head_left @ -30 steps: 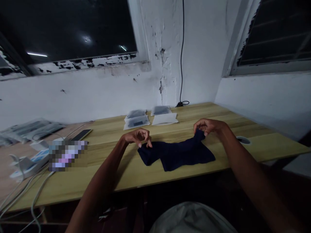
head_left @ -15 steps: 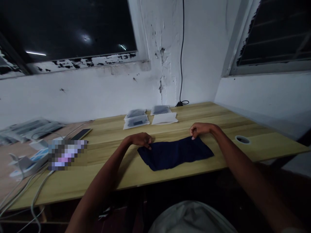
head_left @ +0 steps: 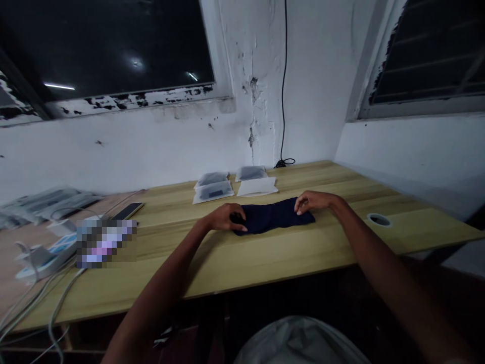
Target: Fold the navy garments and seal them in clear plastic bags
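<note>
A dark navy cloth point(head_left: 271, 217) lies on the wooden table in front of me, folded into a narrow strip. My left hand point(head_left: 226, 217) grips its left end, thumb at the near edge and fingers at the far edge, with a dark gap between them. At the right end, my right hand point(head_left: 313, 201) has its fingers bent down onto the cloth, pinching it near the far side. The undersides of the right fingers are hidden.
Several frosted pouches point(head_left: 214, 192) lie beyond the cloth near the wall. To the left are a phone point(head_left: 129, 210), a power strip point(head_left: 56, 253) with cables, a blurred-out item point(head_left: 106, 245) and a pile of grey packets point(head_left: 49, 205). A round cable hole point(head_left: 379, 220) is at right.
The cloth has gone from a wider piece to a narrower strip, its near edge now farther from me. My left hand has shifted slightly right and its thumb and fingers have spread.
</note>
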Tool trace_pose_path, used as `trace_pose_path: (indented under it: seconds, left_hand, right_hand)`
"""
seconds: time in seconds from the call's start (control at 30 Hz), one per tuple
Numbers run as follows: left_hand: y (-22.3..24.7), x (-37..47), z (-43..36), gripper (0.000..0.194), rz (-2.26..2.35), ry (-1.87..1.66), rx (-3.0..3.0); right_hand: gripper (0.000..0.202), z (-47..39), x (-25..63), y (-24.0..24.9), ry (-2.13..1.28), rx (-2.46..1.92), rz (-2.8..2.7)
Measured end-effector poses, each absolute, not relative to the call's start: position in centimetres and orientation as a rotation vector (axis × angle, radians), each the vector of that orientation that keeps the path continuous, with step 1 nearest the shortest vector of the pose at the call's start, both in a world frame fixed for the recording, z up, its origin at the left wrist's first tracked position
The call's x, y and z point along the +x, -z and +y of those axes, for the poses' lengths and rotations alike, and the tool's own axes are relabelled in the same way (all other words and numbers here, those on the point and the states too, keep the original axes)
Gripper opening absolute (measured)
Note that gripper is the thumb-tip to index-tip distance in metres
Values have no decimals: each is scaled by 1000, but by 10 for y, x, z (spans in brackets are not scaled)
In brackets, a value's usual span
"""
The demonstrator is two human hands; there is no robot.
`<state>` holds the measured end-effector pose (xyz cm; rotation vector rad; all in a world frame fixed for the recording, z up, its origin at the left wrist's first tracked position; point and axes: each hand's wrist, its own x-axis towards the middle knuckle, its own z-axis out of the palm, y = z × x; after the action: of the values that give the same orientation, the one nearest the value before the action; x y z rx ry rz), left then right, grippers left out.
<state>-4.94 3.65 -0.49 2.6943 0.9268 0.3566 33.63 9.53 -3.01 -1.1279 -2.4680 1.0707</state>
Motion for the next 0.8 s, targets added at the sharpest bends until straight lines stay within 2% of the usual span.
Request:
trace_pose_path:
  seconds: [0.13,0.27,0.37,0.6,0.8]
  left_hand:
    - [16,-33,29,61,1176,-109,2872]
    - [19,-41,36,59,1309,52,2876]
    - [20,-54,45,64,1335,97,2874]
    - [30,-66,63,59,1391,53,3001]
    - [41,-60,69,53,1274,-65,3153]
  right_hand:
    - [40,94,339,30,-1050,-1172,-2454]
    - [62,94,342,31,-966,-1131,-2508]
    - [55,100,337,40,-807,-1102,-2549]
    - [45,115,318,64,-232,-1142,-2515]
    - [46,118,319,70,-132,-1080,-2473]
